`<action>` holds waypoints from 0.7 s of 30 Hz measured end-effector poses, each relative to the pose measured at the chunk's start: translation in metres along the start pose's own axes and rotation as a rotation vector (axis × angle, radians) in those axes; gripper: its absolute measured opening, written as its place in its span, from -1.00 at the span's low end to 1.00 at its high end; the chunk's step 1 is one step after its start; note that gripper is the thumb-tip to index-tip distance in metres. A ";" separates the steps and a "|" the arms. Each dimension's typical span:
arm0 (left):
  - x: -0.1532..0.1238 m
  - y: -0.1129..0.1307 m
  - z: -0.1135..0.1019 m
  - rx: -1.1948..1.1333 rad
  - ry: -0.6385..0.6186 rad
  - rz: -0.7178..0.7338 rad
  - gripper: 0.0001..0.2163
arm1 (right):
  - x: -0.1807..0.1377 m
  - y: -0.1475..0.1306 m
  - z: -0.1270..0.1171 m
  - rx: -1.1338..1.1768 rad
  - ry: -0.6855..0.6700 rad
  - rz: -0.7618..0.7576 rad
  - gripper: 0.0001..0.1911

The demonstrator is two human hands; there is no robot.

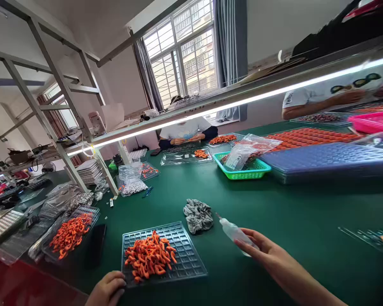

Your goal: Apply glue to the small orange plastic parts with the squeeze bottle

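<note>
My right hand [268,255] is closed around a translucent white squeeze bottle [238,236] with a thin nozzle pointing up and left. Just beyond its tip lies a crumpled grey cloth [198,216]. With curled fingers, my left hand [107,289] grips the near left corner of a clear plastic tray [190,255] with a grid of pockets. A heap of small orange curved pieces [151,255] with dark ends covers the left part of that tray.
Left stand another tray of orange pieces [72,233] and a dark phone [95,244]. Farther back are a green basket [242,174], stacked bluish trays [325,161] and a pink basket [376,121]. A lit shelf [191,117] crosses above the table; two people sit beyond.
</note>
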State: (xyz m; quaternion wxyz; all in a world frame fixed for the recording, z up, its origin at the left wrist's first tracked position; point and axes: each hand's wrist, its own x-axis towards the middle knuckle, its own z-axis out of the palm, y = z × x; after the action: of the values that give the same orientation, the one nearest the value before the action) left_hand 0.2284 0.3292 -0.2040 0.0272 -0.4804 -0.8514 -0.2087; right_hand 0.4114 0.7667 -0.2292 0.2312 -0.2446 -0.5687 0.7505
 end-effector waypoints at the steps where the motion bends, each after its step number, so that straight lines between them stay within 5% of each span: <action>1: 0.002 0.003 0.000 -0.005 -0.018 -0.001 -0.82 | -0.003 0.000 -0.006 -0.031 0.012 0.012 -0.40; 15: 0.041 0.032 0.020 -0.102 -0.063 0.028 -0.75 | -0.018 0.007 -0.010 -0.122 -0.090 0.066 -0.30; 21: 0.037 0.056 0.020 -0.134 0.035 -0.105 -0.81 | 0.000 0.031 -0.036 -0.299 0.081 -0.058 -0.46</action>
State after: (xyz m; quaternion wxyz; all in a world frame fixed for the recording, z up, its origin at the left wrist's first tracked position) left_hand 0.2580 0.3925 -0.1945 -0.0011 -0.4321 -0.8590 -0.2745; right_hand 0.4316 0.7856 -0.2675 0.2367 -0.2899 -0.6713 0.6398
